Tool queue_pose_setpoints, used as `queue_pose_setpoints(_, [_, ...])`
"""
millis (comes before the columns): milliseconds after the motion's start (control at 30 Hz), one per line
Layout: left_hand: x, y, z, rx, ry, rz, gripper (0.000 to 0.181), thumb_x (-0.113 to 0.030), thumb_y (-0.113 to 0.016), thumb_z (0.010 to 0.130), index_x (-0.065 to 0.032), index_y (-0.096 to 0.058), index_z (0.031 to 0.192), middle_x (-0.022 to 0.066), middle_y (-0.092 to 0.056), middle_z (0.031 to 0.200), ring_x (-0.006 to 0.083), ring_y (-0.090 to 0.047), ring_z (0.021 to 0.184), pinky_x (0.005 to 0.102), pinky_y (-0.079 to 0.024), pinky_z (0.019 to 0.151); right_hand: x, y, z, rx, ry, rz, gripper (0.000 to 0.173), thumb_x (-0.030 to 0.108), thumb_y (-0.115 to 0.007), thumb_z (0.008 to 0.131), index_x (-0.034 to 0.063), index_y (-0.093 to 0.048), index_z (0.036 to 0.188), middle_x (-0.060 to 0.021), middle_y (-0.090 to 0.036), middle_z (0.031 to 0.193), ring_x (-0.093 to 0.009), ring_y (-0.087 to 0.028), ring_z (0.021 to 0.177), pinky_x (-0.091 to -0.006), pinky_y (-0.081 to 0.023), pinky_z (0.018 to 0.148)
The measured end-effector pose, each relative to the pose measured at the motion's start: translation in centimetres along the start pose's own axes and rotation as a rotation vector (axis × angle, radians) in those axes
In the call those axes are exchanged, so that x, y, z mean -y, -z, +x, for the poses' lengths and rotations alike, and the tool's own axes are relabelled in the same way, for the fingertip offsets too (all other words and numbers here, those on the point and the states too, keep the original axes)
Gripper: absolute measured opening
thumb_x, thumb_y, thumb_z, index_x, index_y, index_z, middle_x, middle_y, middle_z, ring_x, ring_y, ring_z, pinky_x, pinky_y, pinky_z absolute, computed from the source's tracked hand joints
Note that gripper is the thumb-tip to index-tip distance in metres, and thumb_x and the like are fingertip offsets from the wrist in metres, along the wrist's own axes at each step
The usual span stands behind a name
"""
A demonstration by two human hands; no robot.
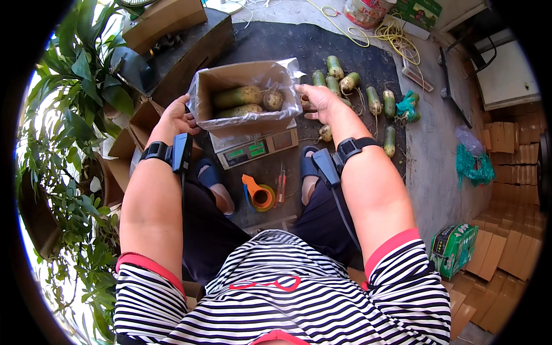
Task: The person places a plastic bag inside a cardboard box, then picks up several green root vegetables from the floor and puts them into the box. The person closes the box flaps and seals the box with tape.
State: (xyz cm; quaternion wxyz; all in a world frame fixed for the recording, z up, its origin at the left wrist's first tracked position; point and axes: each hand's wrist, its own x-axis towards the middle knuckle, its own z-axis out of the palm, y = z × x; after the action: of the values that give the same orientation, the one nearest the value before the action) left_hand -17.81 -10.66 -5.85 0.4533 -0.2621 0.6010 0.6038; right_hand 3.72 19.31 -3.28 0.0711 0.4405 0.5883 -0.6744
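Note:
A cardboard box (248,123) lined with clear plastic rests on a digital scale (258,148) with a lit display. Inside lie several green radishes (237,97) with soil on them. At the box's left side is my left hand (179,116), its fingers apart by the plastic liner. My right hand (317,101) is beside the right end, fingers spread; whether either hand touches the box is hard to tell. More green radishes (374,101) lie on the dark mat to the right, one group wrapped in green netting (406,107). Part of one radish is hidden behind my right hand.
An orange tape dispenser (261,196) and a red-handled tool (281,186) lie between my feet. Open cartons (125,148) and potted plants stand left. Yellow cord (399,36), a bucket (366,13), a green package (455,250) and stacked flat cardboard (502,254) are farther out.

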Motion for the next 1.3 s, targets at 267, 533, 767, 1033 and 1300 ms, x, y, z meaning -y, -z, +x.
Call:
queue_pose_setpoints(267, [-0.6,-1.8,-0.9,-0.056,-0.249,0.173,0.019,-0.023,-0.060,0.094,-0.0049,-0.064,0.099,0.0067,-0.068,0.081,0.0183,-0.064,0.065,0.0322,-0.052,0.062,1.8,0.4,1.4,-0.104,0.180,0.282,0.014,0.016,-0.059,0.089,0.0043,-0.061,0.097,-0.0063,-0.066,0.083,-0.019,-0.065,0.074,-0.0365,-0.051,0.069])
queue_pose_setpoints(533, [-1.1,-5.2,-9.8,0.288,-0.554,0.155,0.024,-0.030,-0.061,0.097,-0.0070,-0.062,0.093,-0.0032,-0.051,0.066,0.0083,-0.046,0.058,0.0247,-0.040,0.056,5.0,-0.2,-2.8,0.428,0.334,0.594,0.025,0.026,-0.060,0.094,0.0032,-0.065,0.103,-0.0079,-0.068,0.087,-0.025,-0.067,0.085,-0.0387,-0.051,0.084])
queue_pose_setpoints(767, [0.1,-9.5,-8.2,0.626,-0.378,-0.042,0.022,-0.034,-0.053,0.100,-0.0141,-0.061,0.104,-0.0032,-0.065,0.086,0.0094,-0.058,0.072,0.0262,-0.047,0.063,6.2,-11.4,-4.0,0.433,0.627,0.322,0.042,0.043,-0.058,0.098,0.0023,-0.067,0.106,-0.0043,-0.067,0.100,-0.010,-0.057,0.093,-0.0272,-0.045,0.088])
queue_pose_setpoints(1033, [-0.1,-7.4,-8.2,0.595,-0.411,0.232,0.025,-0.033,-0.052,0.099,-0.0107,-0.062,0.102,0.0006,-0.063,0.085,0.0106,-0.058,0.067,0.0239,-0.042,0.048,5.3,-12.6,1.5,0.654,0.475,0.131,0.067,0.061,-0.044,0.097,0.0006,-0.065,0.115,-0.0059,-0.068,0.099,-0.013,-0.063,0.087,-0.0273,-0.052,0.080])
queue_pose_setpoints(1300, [-2.2,-5.2,-6.5,0.315,-0.380,0.453,0.044,-0.054,-0.051,0.097,-0.0127,-0.066,0.096,0.0006,-0.064,0.086,0.0144,-0.059,0.076,0.0304,-0.047,0.059,6.4,-11.2,2.4,0.254,0.655,-0.534,0.048,0.052,-0.067,0.079,0.0054,-0.075,0.087,-0.0168,-0.071,0.083,-0.029,-0.068,0.076,-0.0368,-0.052,0.077])
